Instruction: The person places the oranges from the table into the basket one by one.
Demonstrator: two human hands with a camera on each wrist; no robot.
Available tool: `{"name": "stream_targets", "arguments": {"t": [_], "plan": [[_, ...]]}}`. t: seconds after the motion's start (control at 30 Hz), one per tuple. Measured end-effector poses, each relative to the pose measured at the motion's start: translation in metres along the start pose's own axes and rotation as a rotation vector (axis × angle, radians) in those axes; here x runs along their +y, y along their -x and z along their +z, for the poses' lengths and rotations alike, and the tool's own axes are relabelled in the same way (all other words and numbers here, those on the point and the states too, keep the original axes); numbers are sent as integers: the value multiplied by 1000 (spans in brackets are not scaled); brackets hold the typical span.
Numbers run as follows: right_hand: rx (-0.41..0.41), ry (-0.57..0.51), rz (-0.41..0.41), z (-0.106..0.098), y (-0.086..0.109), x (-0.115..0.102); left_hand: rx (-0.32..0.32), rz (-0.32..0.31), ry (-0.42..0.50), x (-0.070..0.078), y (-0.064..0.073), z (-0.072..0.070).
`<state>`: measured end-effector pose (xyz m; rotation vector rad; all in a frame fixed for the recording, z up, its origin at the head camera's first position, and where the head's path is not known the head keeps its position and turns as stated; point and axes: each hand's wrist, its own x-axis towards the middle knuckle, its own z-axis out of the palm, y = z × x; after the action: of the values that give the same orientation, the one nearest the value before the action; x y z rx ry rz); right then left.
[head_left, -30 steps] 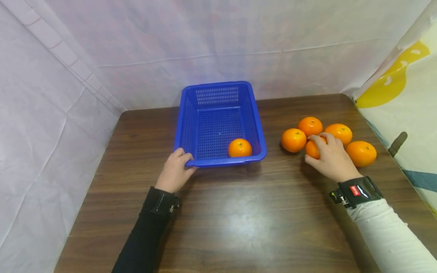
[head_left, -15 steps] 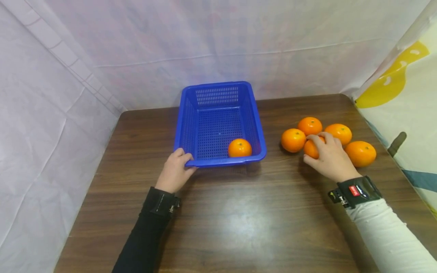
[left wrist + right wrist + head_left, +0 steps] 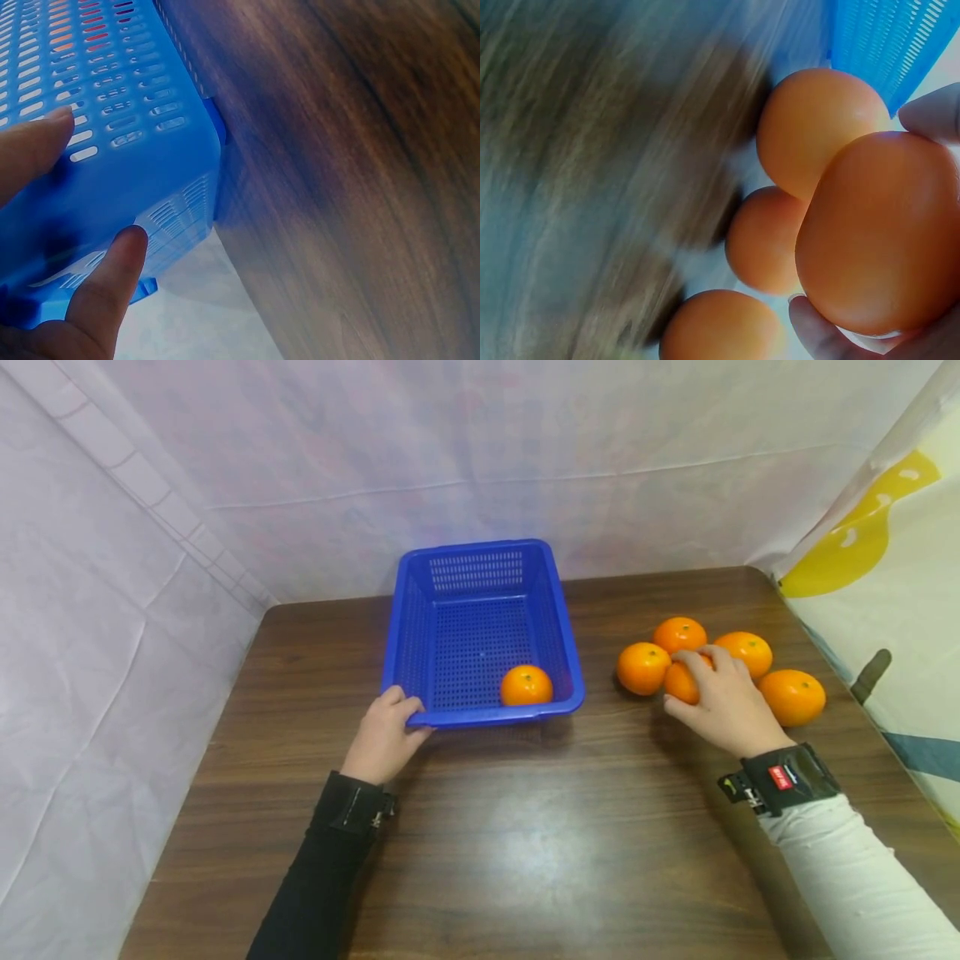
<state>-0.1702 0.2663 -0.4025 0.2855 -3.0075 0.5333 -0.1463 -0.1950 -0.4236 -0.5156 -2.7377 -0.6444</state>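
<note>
My left hand (image 3: pixel 384 737) grips the near-left corner of a blue plastic basket (image 3: pixel 486 717); in the left wrist view, thumb and finger lie against its slotted walls. One orange (image 3: pixel 527 686) sits inside, by the near wall. On the right, my right hand (image 3: pixel 726 706) holds another orange (image 3: pixel 881 232) between thumb and fingers, partly hidden under the hand in the head view. Around it lie a left orange (image 3: pixel 642 668), a back orange (image 3: pixel 680 634), one behind the fingers (image 3: pixel 718 662) and a right orange (image 3: pixel 792 697) beside the hand.
The brown wooden table (image 3: pixel 480 843) carries everything. A pale cloth (image 3: pixel 480 452) hangs along its back edge, with more sheeting at the left. A cloth with a yellow print (image 3: pixel 847 547) borders the right edge.
My right hand and the orange in it have shifted very slightly left and up. The left hand and the basket have stayed in place.
</note>
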Motion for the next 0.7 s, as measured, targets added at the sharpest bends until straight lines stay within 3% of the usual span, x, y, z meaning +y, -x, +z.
{"name": "stream_targets", "arguments": {"t": [0.7], "plan": [[17,-72,-66,-3,-10,-19,6,3,-5,0,0,1]]}}
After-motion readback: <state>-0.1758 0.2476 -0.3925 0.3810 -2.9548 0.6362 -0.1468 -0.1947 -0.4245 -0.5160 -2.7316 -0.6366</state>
